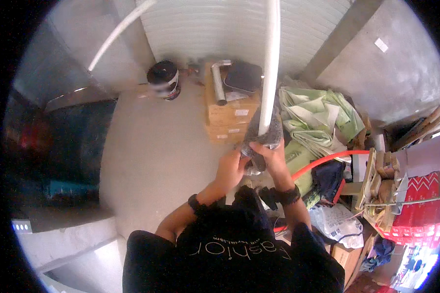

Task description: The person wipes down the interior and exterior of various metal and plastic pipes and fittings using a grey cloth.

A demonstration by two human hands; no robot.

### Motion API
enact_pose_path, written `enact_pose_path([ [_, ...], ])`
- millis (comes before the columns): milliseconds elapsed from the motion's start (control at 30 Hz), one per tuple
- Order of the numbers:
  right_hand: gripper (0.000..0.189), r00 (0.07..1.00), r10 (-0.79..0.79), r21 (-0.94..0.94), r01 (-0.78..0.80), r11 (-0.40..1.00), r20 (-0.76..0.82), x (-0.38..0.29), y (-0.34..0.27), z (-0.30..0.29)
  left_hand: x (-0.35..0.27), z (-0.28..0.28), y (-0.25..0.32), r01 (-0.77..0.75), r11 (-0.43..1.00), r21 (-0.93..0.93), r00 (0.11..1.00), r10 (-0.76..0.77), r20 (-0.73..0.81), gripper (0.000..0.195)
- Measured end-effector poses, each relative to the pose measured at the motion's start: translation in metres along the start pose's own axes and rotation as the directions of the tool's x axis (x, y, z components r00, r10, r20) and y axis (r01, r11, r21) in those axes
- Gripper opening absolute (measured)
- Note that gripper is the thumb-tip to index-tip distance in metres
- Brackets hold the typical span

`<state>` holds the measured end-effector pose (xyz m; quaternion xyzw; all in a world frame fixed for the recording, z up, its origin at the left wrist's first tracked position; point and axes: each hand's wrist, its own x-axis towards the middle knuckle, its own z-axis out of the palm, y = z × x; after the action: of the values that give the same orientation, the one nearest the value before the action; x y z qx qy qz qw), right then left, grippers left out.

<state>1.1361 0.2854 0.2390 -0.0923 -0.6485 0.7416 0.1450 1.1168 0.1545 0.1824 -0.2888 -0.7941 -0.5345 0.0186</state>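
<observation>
A dark grey, wrapped bundle (262, 141) is held between my two hands in front of my chest. My left hand (230, 164) grips its lower left side, and my right hand (273, 155) grips its right side with the thumb laid across the front. What the bundle contains cannot be told. A long white pipe (271, 66) runs from the top of the view down to the bundle; whether it is fixed in the bundle or only passes before it is unclear.
Cardboard boxes (225, 119) bearing a metal elbow pipe (218, 82) and a black bag (243, 75) stand ahead. A black bucket (163, 78) is farther left. Green woven sacks (324, 117), an orange-red hose (322, 161), a wooden rack (368, 183) and red boxes (420, 205) crowd the right.
</observation>
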Motion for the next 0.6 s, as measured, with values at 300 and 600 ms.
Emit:
enact_pose_path([
  [300, 0.038, 0.979, 0.18, 0.18, -0.195, 0.964, 0.096, -0.009, 0.02, 0.019, -0.017, -0.033, -0.017, -0.024, 0.982, 0.186, 0.998, 0.013, 0.06, 0.027],
  [600, 0.031, 0.99, 0.057, 0.07, -0.066, 0.995, 0.125, -0.013, 0.008, 0.018, 0.04, -0.095, -0.027, -0.012, 0.884, -0.468, 0.989, 0.079, 0.124, 0.062],
])
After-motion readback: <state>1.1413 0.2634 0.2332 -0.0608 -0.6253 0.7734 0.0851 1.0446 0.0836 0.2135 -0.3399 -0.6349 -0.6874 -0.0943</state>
